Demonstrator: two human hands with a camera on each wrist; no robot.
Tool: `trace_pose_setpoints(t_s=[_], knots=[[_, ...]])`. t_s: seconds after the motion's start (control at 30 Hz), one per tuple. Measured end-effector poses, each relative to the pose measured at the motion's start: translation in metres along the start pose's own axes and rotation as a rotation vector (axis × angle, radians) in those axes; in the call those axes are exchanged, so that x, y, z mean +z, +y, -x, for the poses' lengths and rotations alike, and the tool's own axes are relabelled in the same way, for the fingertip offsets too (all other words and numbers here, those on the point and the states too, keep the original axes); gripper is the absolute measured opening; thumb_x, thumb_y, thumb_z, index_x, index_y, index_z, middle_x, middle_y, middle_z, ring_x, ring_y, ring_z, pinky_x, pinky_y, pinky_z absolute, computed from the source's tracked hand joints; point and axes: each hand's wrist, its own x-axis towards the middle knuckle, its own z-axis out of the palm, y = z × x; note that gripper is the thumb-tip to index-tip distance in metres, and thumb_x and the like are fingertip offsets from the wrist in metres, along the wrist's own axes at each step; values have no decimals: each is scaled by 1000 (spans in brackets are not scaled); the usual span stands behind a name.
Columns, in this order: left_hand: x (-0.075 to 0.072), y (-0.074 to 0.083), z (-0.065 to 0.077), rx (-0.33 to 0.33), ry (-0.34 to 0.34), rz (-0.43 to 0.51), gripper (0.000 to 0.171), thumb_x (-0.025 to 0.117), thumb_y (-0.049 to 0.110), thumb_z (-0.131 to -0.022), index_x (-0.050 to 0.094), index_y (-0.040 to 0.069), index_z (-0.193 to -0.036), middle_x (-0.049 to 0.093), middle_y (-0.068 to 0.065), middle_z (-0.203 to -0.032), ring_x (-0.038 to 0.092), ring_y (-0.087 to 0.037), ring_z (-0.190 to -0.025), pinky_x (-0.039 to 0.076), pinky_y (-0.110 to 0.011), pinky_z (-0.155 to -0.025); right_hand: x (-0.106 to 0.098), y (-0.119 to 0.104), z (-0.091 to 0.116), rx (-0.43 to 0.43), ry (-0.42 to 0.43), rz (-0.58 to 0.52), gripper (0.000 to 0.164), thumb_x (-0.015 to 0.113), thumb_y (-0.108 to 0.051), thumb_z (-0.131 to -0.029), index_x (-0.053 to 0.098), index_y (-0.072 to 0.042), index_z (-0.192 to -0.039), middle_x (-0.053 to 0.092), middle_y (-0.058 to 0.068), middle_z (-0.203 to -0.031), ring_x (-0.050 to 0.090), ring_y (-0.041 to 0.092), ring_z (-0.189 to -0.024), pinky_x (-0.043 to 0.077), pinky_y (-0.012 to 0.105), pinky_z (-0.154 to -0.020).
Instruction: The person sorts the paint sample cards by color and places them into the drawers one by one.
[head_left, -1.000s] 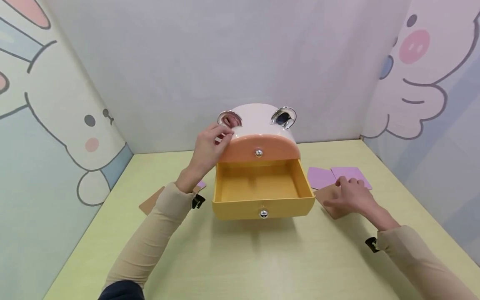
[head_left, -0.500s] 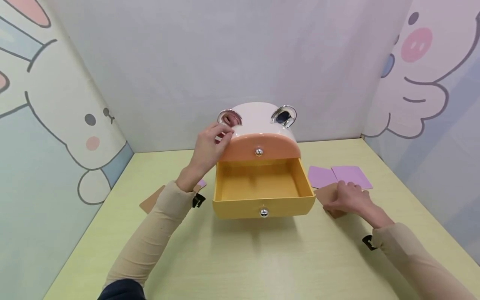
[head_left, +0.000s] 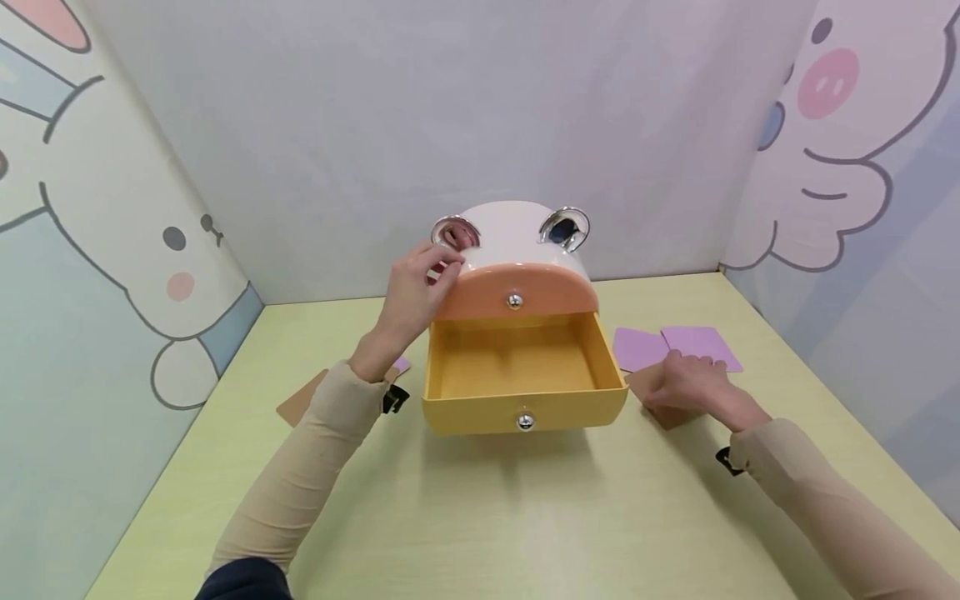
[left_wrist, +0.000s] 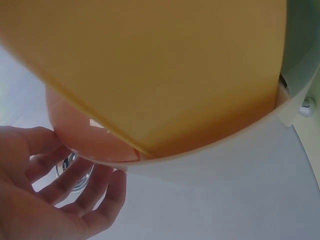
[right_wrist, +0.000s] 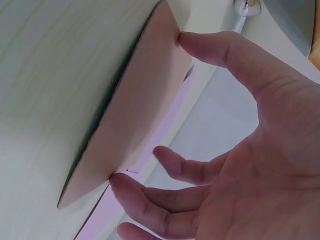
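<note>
A white storage box (head_left: 510, 237) with silver-ringed ears stands at the table's back. Its orange upper drawer (head_left: 551, 287) is closed; the yellow lower drawer (head_left: 480, 415) is pulled out with nothing in it. My left hand (head_left: 408, 292) holds the box's upper left edge near the ear. In the left wrist view, its bent fingers touch the white shell and the thumb lies by the orange front. Right of the box, my right hand (head_left: 693, 385) grips a brown card (right_wrist: 135, 90) by its edges, thumb and a finger on opposite sides. Whether the card is off the table is hard to tell.
Two purple cards (head_left: 701, 343) lie behind the brown card, on the table's right. Another brown card (head_left: 303, 398) and a bit of a purple card (head_left: 402, 364) show beside my left forearm. Walls with cartoon animals enclose the table (head_left: 517, 525) on three sides.
My right hand has come down and slightly left onto the brown card, its thumb and finger closing on the edges. The left hand stays on the box, and the drawers have not moved.
</note>
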Motion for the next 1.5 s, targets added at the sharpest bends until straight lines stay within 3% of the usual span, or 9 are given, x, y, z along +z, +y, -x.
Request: trace_pose_setpoints(t_s=[0.3,1.0,1.13,1.5], knots=[[0,-1,0,0,-3,-12,17,60,13,-95,70,1,-102,65,-14,-102,62,-25,-92,58,-38,-78,-1,0,0,20,-18,-19,61,76,-44,-69,48,5,-94,52,15,-77,49,38,-76,37,70,-79],[-2,0,-1,-3,-13,-8,17,59,13,-95,70,2,-102,65,-13,-102,61,-25,-92,58,-38,-79,-2,3,2,14,5,-33,60,77,-40,-69,47,5,-93,50,16,-78,46,39,-77,36,72,-77],[-2,0,-1,-7,-14,-5,17,59,13,-95,70,2,-103,65,-13,-102,61,-25,-91,58,-38,-79,-12,-1,8,-6,22,-40,59,78,-42,-69,47,3,-92,51,15,-77,48,38,-76,38,67,-74],[-3,0,-1,-3,-12,-2,17,59,13,-95,70,1,-102,65,-14,-101,61,-25,-92,58,-38,-78,-61,-10,35,-103,174,-42,63,79,-46,-68,54,4,-98,60,20,-88,56,38,-77,41,49,-61]])
